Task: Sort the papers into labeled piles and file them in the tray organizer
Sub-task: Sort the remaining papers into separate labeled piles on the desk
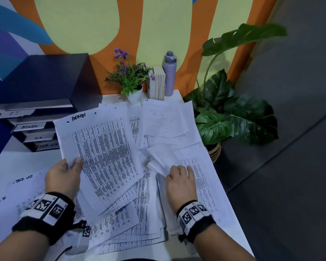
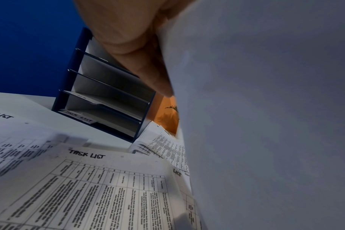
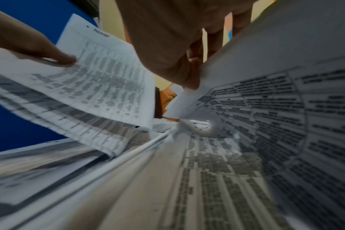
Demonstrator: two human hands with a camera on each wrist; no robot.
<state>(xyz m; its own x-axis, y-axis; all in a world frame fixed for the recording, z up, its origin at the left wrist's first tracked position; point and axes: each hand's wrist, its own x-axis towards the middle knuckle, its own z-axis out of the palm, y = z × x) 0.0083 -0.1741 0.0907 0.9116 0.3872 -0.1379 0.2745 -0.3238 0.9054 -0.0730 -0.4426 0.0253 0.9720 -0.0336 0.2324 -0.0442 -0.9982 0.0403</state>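
My left hand [image 1: 72, 166] holds up a thin stack of printed sheets headed ADMIN [image 1: 102, 157], thumb on top; the left wrist view shows its blank back [image 2: 266, 109]. My right hand [image 1: 177, 172] pinches the curled edge of several sheets [image 1: 162, 161] in the loose heap [image 1: 139, 213], thumb and fingers round the paper [image 3: 266, 109]. The dark blue tray organizer [image 1: 36, 110] stands at the back left, its slots labeled IT, ADMIN, HR and TASK LIST. A TASK LIST pile [image 1: 23, 185] and an HR pile [image 1: 0, 202] lie at the left. An IT pile [image 1: 162, 117] lies at the back.
Against the wall stand a white pot of purple flowers [image 1: 130, 80], a row of books [image 1: 158, 83] and a lilac bottle [image 1: 169, 72]. A large leafy plant [image 1: 233, 119] stands on the floor just past the white table's right edge [image 1: 224, 194].
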